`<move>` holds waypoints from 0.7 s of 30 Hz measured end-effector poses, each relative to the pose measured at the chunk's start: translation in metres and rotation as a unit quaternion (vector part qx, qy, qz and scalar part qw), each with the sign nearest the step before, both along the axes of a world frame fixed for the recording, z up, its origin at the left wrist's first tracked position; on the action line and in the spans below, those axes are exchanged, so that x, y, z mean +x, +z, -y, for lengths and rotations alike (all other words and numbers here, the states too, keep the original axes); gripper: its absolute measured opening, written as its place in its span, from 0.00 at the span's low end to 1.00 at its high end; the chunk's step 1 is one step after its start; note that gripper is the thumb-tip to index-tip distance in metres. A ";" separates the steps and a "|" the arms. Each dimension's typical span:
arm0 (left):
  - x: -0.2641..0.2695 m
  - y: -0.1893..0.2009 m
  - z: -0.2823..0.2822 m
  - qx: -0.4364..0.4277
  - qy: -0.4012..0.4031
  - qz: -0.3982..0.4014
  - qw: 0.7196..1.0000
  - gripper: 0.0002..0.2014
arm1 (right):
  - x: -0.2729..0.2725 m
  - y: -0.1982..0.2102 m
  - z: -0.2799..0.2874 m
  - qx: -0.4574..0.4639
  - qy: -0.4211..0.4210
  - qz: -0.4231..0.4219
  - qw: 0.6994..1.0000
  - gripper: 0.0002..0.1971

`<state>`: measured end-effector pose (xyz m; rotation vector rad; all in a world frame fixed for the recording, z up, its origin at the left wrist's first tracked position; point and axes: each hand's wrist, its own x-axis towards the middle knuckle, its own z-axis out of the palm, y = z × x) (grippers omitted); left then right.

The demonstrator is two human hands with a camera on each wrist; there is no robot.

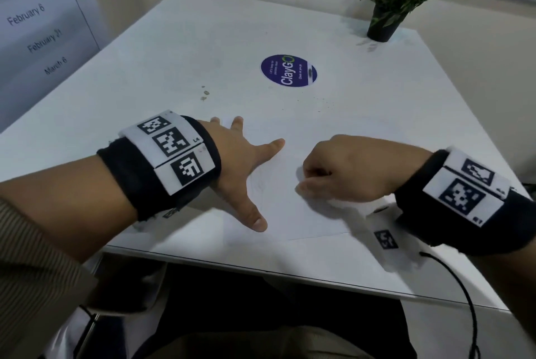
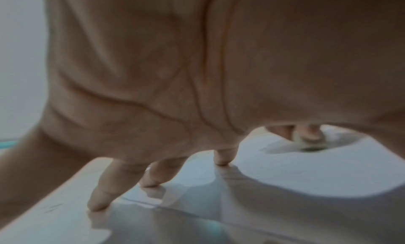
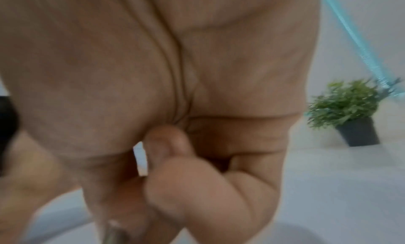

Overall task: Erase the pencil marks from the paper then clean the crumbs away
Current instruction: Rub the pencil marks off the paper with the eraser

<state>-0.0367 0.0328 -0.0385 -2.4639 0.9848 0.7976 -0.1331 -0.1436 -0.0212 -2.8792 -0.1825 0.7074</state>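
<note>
A white sheet of paper [image 1: 313, 213] lies on the white table [image 1: 203, 48] near its front edge, with faint pencil marks [image 1: 261, 184] by my left thumb. My left hand [image 1: 246, 173] presses flat on the sheet, its fingers [image 2: 103, 192] spread with the tips down. To the right, my right hand [image 1: 301, 182] is curled, knuckles up, with its fingertips on the paper. In the left wrist view those fingers pinch a small pale eraser [image 2: 311, 144] against the sheet. The head view hides the eraser under the hand. Dark crumbs [image 1: 322, 103] dot the table beyond the paper.
A round purple sticker [image 1: 288, 71] sits mid-table. A potted green plant [image 1: 385, 19] stands at the far right corner. Small brownish spots [image 1: 204, 93] mark the table left of centre. A wall calendar [image 1: 37, 19] hangs on the left. A black cable [image 1: 464, 295] dangles from my right wristband.
</note>
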 end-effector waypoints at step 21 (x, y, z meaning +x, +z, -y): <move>0.001 -0.005 -0.001 -0.007 0.000 0.003 1.000 0.73 | 0.004 -0.011 -0.016 0.037 -0.022 -0.007 0.999 0.23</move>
